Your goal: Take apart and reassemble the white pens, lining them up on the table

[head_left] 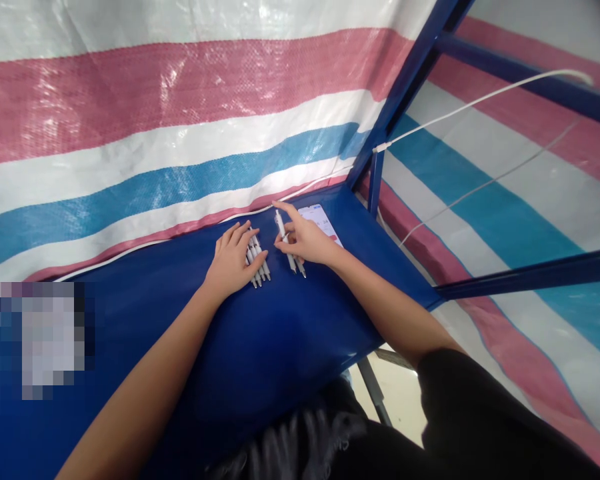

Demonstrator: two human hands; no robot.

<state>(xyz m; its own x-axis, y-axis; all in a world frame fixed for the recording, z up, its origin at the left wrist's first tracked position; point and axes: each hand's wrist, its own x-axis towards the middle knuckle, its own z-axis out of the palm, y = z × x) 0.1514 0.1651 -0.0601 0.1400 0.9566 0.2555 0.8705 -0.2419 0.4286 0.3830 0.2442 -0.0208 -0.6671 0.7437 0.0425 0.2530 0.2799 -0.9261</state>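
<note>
The left hand (pixel 230 265) lay on a row of pens (pixel 259 263) on the table (pixel 280 347), thumb and fingers apart; light pressure seemed best. The right hand (pixel 305 241) pinched a pen (pixel 280 223), best kept parallel, near the phone (pixel 321 219).

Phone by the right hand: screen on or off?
On. The phone shows a bright, pale display with a red patch near its lower end. The right hand partly hides it; the readout is too small to read.
</note>
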